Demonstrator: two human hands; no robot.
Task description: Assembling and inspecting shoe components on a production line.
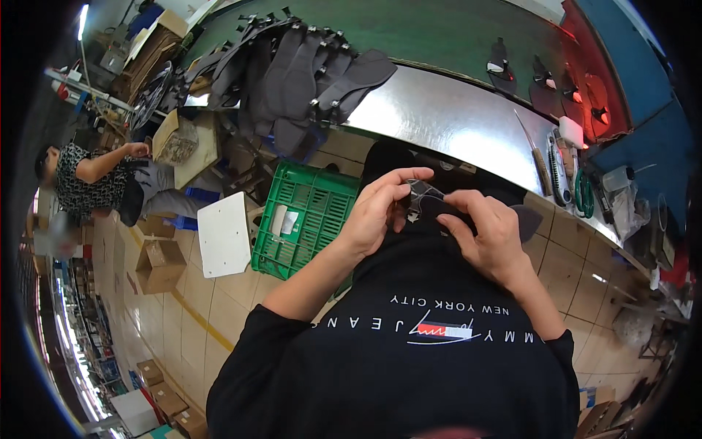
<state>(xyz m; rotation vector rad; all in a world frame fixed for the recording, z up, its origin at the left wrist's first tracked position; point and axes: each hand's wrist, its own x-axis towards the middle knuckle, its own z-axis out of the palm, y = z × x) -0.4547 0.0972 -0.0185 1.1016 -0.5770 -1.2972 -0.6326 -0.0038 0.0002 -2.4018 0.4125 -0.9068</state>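
Close in front of my black shirt, both hands hold a small dark strapped piece (427, 196) with thin pale lines and a bit of shiny metal on it. The fingers of my left hand (371, 216) are closed around its left side. My right hand (488, 228) pinches the right side between thumb and fingers. A dark grey rounded end (528, 222) shows beyond my right hand; whether it belongs to the held piece is hidden. On the bench ahead, to the left, lies a pile of similar dark grey sole-shaped pieces (296, 69) with straps and metal buckles.
A metal-edged green bench (446, 106) runs across ahead. At its right lie several strapped pieces (542, 82) under red light, an awl (540, 162), a cutter (559, 170) and green-handled scissors (583, 194). A green crate (311, 186) and white board (223, 235) stand left; another person (95, 175) sits farther left.
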